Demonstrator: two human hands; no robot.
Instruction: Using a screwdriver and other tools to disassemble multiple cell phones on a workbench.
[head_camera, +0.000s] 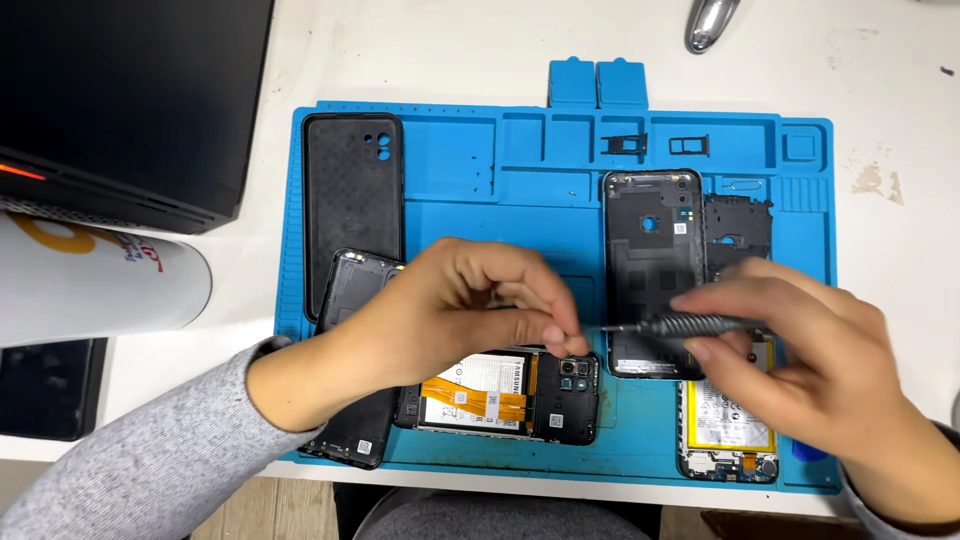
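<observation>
Phones in pieces on the blue mat, both hands busy

Nearest the bottom edge, an opened phone (505, 393) lies sideways on the blue repair mat (540, 180), back off, so you can see the battery, an orange flex cable and the camera block at its right end. At about 3 o'clock from it sits a second opened phone (728, 425) with a yellow-edged battery, mostly tucked under the right hand.

The left hand (455, 305), in a grey sleeve, hovers right over the sideways phone, fingers pinched narrow at the tips; can't tell if there's anything tiny between them. The right hand (800, 365) comes in from 4 o'clock with its fingers wrapped around a dark screwdriver (680, 325), held nearly level, tip pointing to 9 o'clock and ending just beside the left fingertips, above the phone's camera end.

Under the left forearm there's a black back cover (350, 400). Farther up, a black phone case (352, 190) lies at 11 o'clock and a bare phone frame (650, 260) at 1 o'clock, with a small black inner plate (738, 230) just beside it. Two SIM trays (655, 145) sit in the mat's top compartments.

Off the mat on the white counter (880, 90): a laptop (120, 100) at 10 o'clock, with a white cylinder (90, 285) below it.
</observation>
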